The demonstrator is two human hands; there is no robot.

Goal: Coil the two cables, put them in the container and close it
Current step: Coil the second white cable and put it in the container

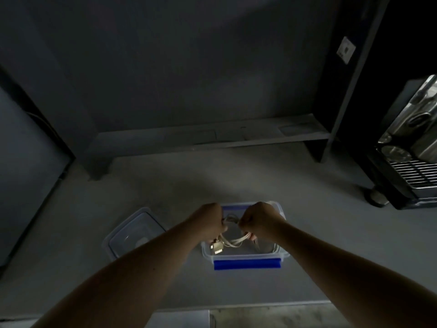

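A bundle of white cable (233, 240) was gripped from both sides above the open container (246, 255). The left hand (209, 220) was clenched on the left part of the loops, and the right hand (259, 221) was clenched on the right part. A pale connector (217, 247) hung from the bundle, low inside the container near its left wall. Whether one cable or two made up the bundle could not be told in the dim light. The container, clear-walled with a blue clip (247, 264) on its near side, was set on the counter (165, 190), toward the near edge. The clear lid (132, 233) was laid flat on the counter just left of the container, apart from it. A coffee machine (411, 147) was placed at the right edge of the counter.
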